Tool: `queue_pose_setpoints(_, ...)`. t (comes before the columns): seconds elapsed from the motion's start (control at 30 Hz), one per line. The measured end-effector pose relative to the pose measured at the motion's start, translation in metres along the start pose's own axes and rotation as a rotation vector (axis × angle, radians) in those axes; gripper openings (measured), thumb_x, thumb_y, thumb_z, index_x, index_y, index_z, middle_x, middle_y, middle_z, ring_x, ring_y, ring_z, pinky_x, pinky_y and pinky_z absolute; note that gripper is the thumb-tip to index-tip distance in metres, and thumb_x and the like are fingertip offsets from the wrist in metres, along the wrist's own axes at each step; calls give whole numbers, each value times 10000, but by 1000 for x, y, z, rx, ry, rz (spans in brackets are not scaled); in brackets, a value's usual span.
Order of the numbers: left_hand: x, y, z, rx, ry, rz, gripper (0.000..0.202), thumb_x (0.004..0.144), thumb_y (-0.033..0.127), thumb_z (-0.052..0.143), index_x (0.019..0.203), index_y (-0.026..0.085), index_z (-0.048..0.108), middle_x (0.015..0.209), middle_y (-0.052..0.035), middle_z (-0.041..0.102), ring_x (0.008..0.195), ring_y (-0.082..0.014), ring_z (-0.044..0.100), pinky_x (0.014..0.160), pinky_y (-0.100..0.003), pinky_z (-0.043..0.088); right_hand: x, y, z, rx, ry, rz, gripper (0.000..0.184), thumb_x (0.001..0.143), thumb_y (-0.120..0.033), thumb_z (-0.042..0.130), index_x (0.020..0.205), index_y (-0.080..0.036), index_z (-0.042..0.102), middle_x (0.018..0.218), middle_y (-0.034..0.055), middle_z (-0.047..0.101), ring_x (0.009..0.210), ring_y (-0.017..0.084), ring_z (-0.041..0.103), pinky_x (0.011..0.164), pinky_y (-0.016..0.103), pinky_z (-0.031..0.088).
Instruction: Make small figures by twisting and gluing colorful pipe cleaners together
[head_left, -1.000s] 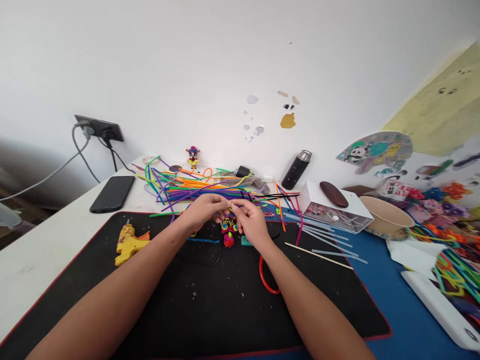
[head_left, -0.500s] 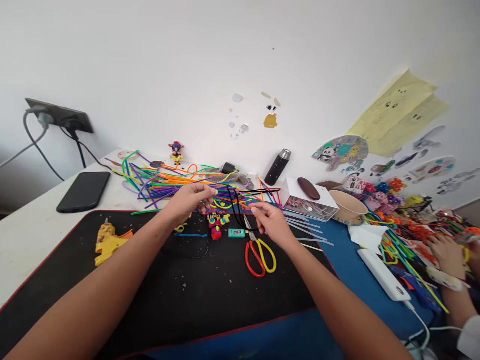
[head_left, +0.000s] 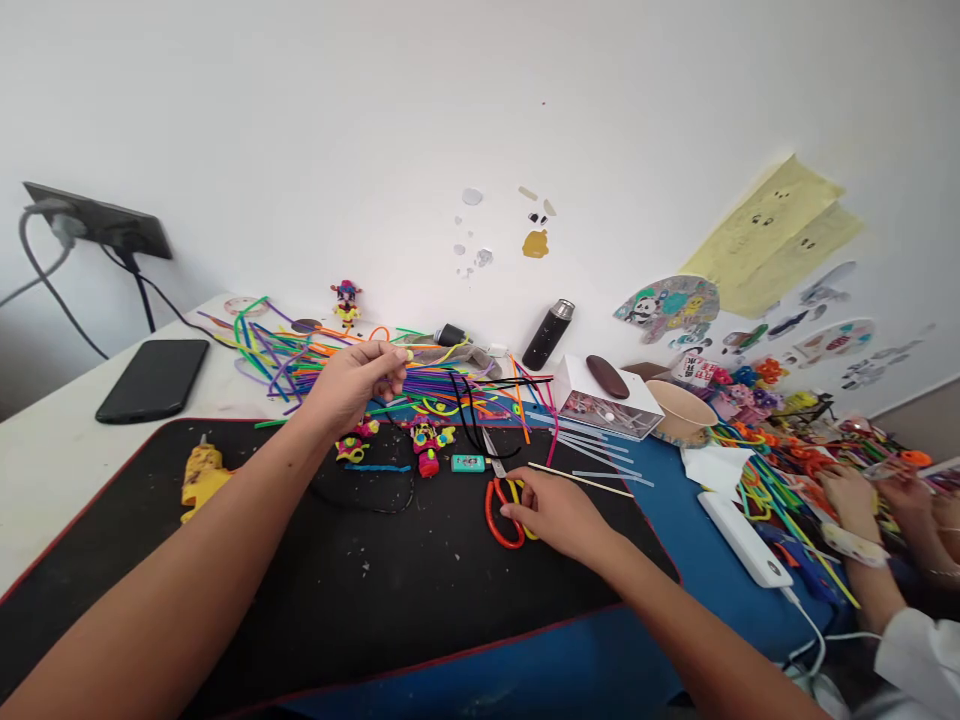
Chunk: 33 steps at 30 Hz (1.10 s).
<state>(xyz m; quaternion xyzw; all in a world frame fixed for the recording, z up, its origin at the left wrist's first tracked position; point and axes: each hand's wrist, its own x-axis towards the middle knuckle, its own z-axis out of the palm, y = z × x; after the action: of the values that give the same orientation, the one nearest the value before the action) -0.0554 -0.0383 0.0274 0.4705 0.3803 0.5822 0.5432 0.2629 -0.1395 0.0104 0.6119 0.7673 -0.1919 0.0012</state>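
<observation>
My left hand is raised over the heap of coloured pipe cleaners, thumb and forefinger pinching a small pale-yellow piece. Over the mat, my right hand closes on the handles of the scissors, one red and one yellow; the blades point away from me. Black pipe cleaners lie by the blade tips. Just left of the scissors is a small teal box. Beside it lies a pink and yellow pipe-cleaner figure, with a blue twisted strip farther left.
A yellow glue gun and a phone lie left. At the back are a small figure, a black flask and a white box. On the right, another person's hands work among pipe cleaners, near a white power strip.
My right hand has left the black pipe cleaners and come down onto the scissors' handles. My left hand has shifted slightly left and up, still pinching the small piece.
</observation>
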Motion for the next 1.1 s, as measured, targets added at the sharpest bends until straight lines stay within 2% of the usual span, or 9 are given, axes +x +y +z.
queue_pose_setpoints(0.07, -1, 0, 3, 35, -17, -2, 360, 706, 454, 867, 669, 172, 648, 639, -2, 624, 528, -106, 560, 475, -220, 413, -5, -6, 4, -94, 16, 2, 511, 909, -386, 715, 1387, -219, 643, 1078, 93, 764, 938, 271, 720, 739, 323, 437)
queue_pose_setpoints(0.17, -2, -1, 6, 66, -27, -6, 373, 681, 468, 872, 665, 173, 645, 636, 3, 618, 524, -106, 555, 472, -222, 400, -7, -13, 7, -135, 24, 20, 474, 920, -312, 688, 1379, -205, 642, 1216, 125, 743, 1020, 293, 721, 797, 342, 448)
queue_pose_setpoints(0.3, 0, -3, 5, 81, -42, -3, 395, 674, 487, 873, 662, 179, 627, 646, 6, 617, 531, -108, 556, 477, -223, 397, -5, -9, 7, -14, 16, 57, 300, 896, -251, 676, 1192, -202, 685, 908, 51, 747, 844, 231, 699, 702, 307, 418)
queue_pose_setpoints(0.43, 0, -6, 2, 120, -90, 8, 403, 720, 501, 853, 654, 182, 617, 639, 7, 615, 542, -109, 559, 498, -222, 410, -8, 5, 9, 261, 21, 120, 211, 842, -239, 673, 1047, -211, 635, 748, -33, 631, 657, 145, 600, 591, 253, 391)
queue_pose_setpoints(0.6, 0, -11, 1, 156, -122, 13, 389, 766, 507, 835, 695, 182, 634, 644, 8, 630, 536, -108, 557, 513, -226, 437, -30, 12, 8, 850, -109, 302, 347, 874, -438, 659, 1120, -227, 535, 664, -78, 556, 411, 78, 394, 382, 201, 221)
queue_pose_setpoints(0.73, 1, -17, 1, 185, -139, 11, 377, 817, 514, 801, 731, 185, 638, 665, 10, 635, 535, -110, 565, 528, -240, 463, -56, 14, 9, 1209, -161, 269, 478, 840, -593, 769, 977, -228, 493, 638, -85, 486, 417, 42, 333, 397, 191, 90)
queue_pose_setpoints(0.9, 0, -21, 2, 237, -164, 4, 402, 830, 546, 786, 736, 182, 644, 672, 9, 633, 547, -109, 570, 550, -243, 479, -73, 12, 11, 1262, -190, 188, 466, 854, -600, 779, 893, -199, 545, 568, -59, 506, 397, 43, 332, 387, 190, 157)
queue_pose_setpoints(0.97, -2, -21, 4, 248, -153, -19, 411, 824, 557, 786, 739, 184, 636, 661, 13, 626, 543, -110, 570, 535, -238, 469, -68, 5, 10, 1249, -228, 114, 432, 878, -565, 769, 923, -186, 567, 540, -49, 537, 369, 54, 375, 369, 185, 185)
queue_pose_setpoints(1.1, -3, -23, 6, 258, -151, -38, 415, 812, 559, 787, 725, 184, 631, 635, 14, 622, 524, -116, 569, 517, -239, 456, -37, -15, 11, 1358, -171, -46, 504, 854, -499, 819, 1155, -196, 552, 777, 11, 705, 395, 67, 508, 346, 162, 236)
